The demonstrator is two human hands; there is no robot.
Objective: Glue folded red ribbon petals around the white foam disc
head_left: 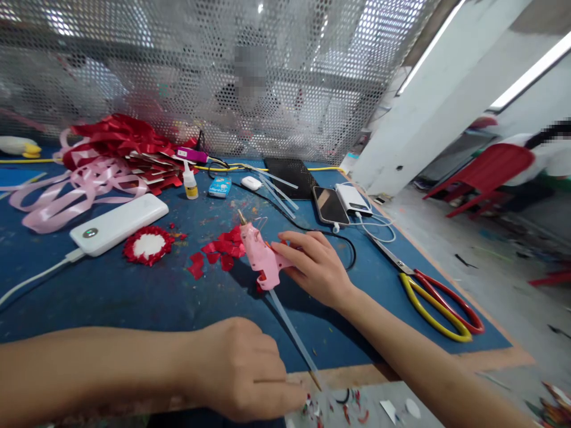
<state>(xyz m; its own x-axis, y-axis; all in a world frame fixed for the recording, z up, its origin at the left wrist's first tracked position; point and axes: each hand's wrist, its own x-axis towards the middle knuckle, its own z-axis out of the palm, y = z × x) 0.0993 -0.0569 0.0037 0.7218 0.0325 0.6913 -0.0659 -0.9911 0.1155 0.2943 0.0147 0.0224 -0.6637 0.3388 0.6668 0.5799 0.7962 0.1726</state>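
My right hand [316,264] is closed round the handle of a pink glue gun [263,255], whose metal nozzle points up and away. A long clear glue stick [292,327] sticks out of the gun's back end and runs toward the table's front edge. My left hand [247,368] is at the front edge, fingers curled, near the stick's lower end; what it holds, if anything, is hidden. Red ribbon pieces [223,248] lie left of the gun. Farther left is a round red-edged piece with a white centre [148,245].
A white power bank [120,223] and heaped red ribbon [129,142] occupy the left. A glue bottle [190,181], loose glue sticks [279,193] and a phone [331,205] stand or lie farther back. Large scissors [428,297] lie right of my right arm. Perforated metal [178,77] borders the back.
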